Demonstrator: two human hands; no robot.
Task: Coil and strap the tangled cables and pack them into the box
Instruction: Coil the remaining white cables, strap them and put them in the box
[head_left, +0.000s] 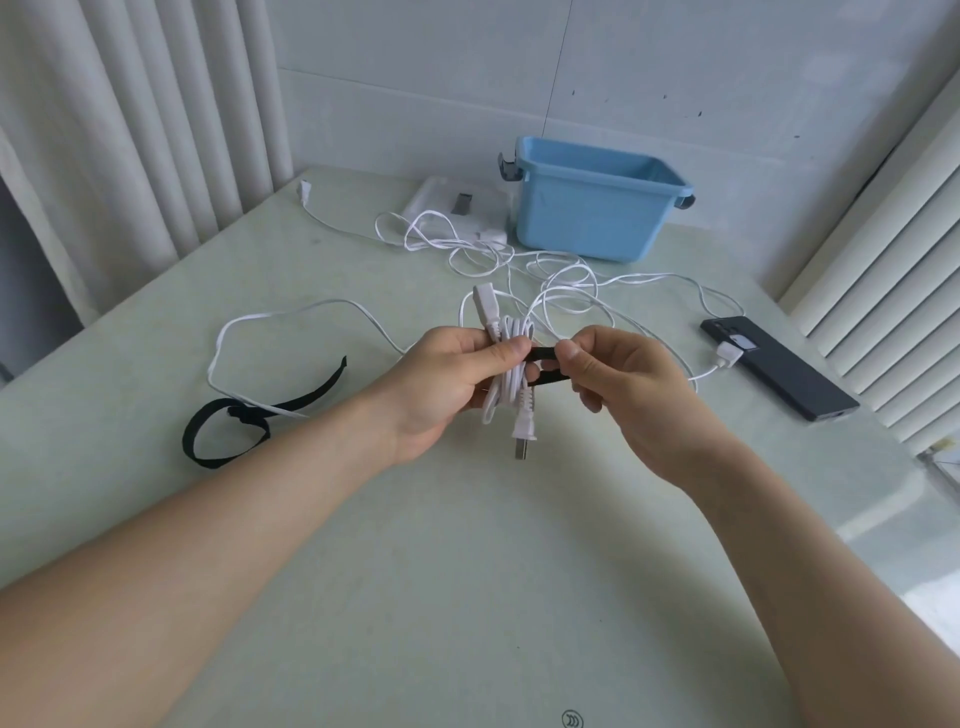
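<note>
White cable bundle (506, 384): coiled. The left hand (447, 379) grips it, fingers curled round its middle. One plug end stands above that hand, and another plug hangs below it.

Black strap (543, 355): I log it as looped at the bundle. The right hand (628, 395) pinches its end between thumb and fingers, just to the right of the left hand.

Second black strap (228, 431): lies on the tabletop (467, 571), well to the left of the left hand. It is curled into a loop with one tail pointing up and away.

Loose white cables (566, 291): a tangle spread on the tabletop beyond both hands. One long strand runs out past the left hand and across the second strap.

Blue box (587, 208): open-topped, far beyond the hands, with the tangle between it and them. I see no cable inside it from this view.

Black phone (779, 374): lies flat to the right of the right hand, with a white plug resting on it.

Flat white item (447, 205): lies beside the box, on its left. I cannot tell what it is.
</note>
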